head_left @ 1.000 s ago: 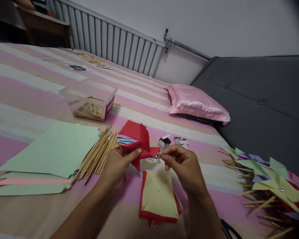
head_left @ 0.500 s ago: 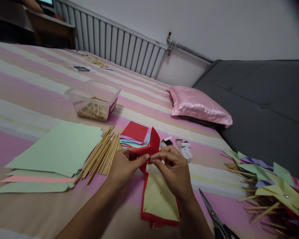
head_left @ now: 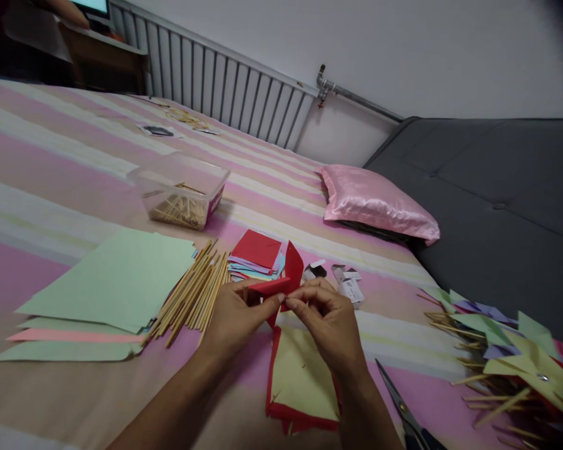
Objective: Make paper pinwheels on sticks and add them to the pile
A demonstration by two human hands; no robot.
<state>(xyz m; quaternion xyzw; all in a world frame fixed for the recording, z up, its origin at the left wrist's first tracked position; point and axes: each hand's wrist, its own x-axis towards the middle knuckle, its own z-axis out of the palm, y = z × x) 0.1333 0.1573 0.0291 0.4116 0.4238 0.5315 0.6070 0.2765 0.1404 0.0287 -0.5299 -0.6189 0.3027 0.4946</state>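
A red paper pinwheel (head_left: 293,265) is held up between my two hands, its blades partly folded. My left hand (head_left: 244,312) is closed on its left side, thumb and fingers pinching the paper. My right hand (head_left: 326,319) pinches close to the pinwheel's centre; a tiny item may be at the fingertips, too small to make out. Below lies a stack of cut yellow and red paper (head_left: 303,375). Behind my left hand sit thin wooden sticks (head_left: 187,300) and a pile of coloured paper squares (head_left: 256,249).
Green paper sheets (head_left: 112,281) lie at left, with a clear plastic box (head_left: 181,194) of sticks behind. Scissors (head_left: 403,406) and finished pinwheels (head_left: 520,356) lie at right. Small opened boxes (head_left: 349,284), a pink pillow (head_left: 380,203) and a grey headboard (head_left: 497,187) stand farther back.
My fingertips have shifted slightly at the pinwheel's centre, and the left red blade is tilted a little differently. The whole view has moved slightly.
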